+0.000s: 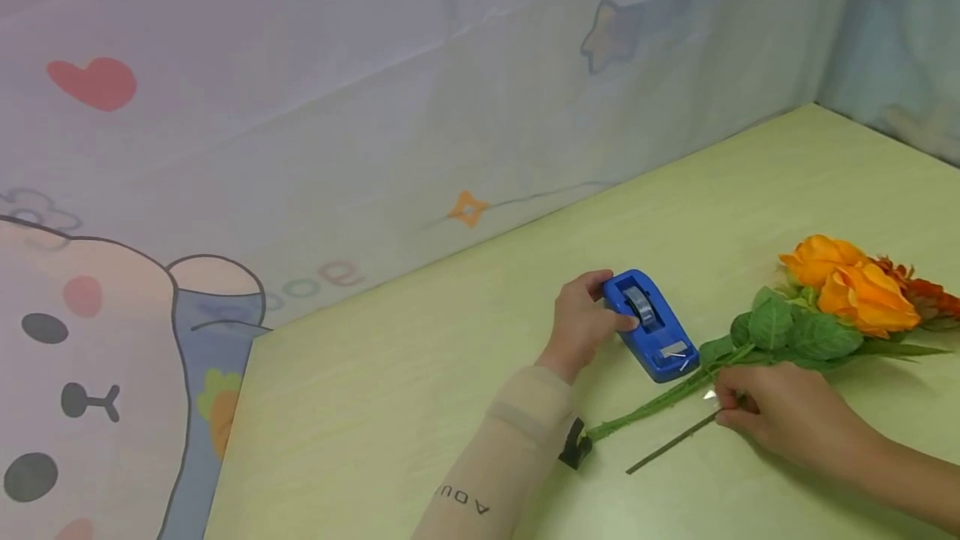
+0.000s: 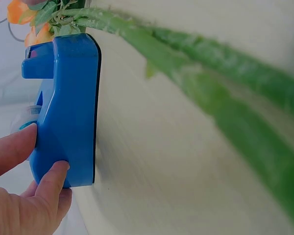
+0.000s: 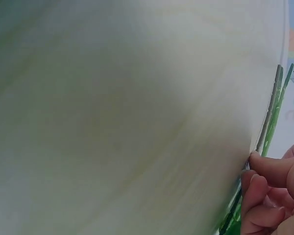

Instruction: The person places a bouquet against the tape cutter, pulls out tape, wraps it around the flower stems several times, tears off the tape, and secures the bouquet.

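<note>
My left hand [image 1: 588, 319] grips the rear end of a blue tape dispenser [image 1: 666, 363], thumb beside the clear tape roll [image 1: 640, 305] and fingers along the side. The dispenser stands on the table, its cutter end close to the green stems [image 1: 645, 413] of a bouquet. With thumb and forefinger my right hand [image 1: 795, 411] pinches a thin brown stem [image 1: 671, 443], whose bare end points toward the left. A small shiny clear piece [image 1: 710, 395], like tape, shows at the right fingertips. In the right wrist view the brown stem [image 3: 270, 110] runs beside the green ones.
Orange artificial flowers [image 1: 866, 298] with green leaves [image 1: 825, 335] lie at the right of the pale green table [image 1: 360, 407]. A black piece [image 1: 576, 445] sits at the lower end of the green stems. Behind the table hangs a printed curtain [image 1: 315, 107].
</note>
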The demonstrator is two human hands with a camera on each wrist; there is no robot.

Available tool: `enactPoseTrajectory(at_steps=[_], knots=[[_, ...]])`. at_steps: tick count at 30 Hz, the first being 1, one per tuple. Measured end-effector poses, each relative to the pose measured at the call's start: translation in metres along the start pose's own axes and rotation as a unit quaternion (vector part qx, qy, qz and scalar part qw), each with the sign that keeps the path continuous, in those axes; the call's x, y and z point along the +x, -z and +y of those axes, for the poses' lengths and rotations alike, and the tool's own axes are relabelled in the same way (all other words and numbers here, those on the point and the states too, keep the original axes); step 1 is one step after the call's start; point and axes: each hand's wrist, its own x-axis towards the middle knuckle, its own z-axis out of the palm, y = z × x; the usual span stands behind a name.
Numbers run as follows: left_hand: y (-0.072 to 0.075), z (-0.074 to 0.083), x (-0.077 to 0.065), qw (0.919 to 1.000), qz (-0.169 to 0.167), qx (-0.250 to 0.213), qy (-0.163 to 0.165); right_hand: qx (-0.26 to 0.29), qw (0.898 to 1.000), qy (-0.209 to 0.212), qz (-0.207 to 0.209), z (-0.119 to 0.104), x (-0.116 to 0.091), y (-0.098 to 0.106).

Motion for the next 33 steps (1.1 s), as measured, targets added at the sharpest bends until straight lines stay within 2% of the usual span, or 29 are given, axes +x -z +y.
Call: enactPoseTrajectory(at_steps=[7, 13, 15, 27, 33], knots=[[-0.001, 0.000, 0.001, 1.0000, -0.002, 0.002, 0.002, -0.035, 0.999, 0.030, -0.022, -0.001, 0.003, 0.008], [0.000, 0.001, 0.003, 1.0000, -0.002, -0.001, -0.001, -0.117, 0.991, 0.055, 0.029, -0.010, 0.013, 0.019], [0.001, 0.002, 0.003, 1.0000, -0.001, -0.003, -0.003, -0.132, 0.989, 0.058, 0.031, -0.011, 0.017, 0.018], [0.001, 0.004, 0.003, 1.0000, 0.002, -0.009, 0.002, -0.111, 0.993, 0.030, 0.000, -0.010, 0.021, 0.014], [-0.001, -0.005, 0.001, 0.9999, -0.004, -0.009, 0.010, -0.118, 0.992, 0.039, -0.010, -0.009, 0.018, 0.011]])
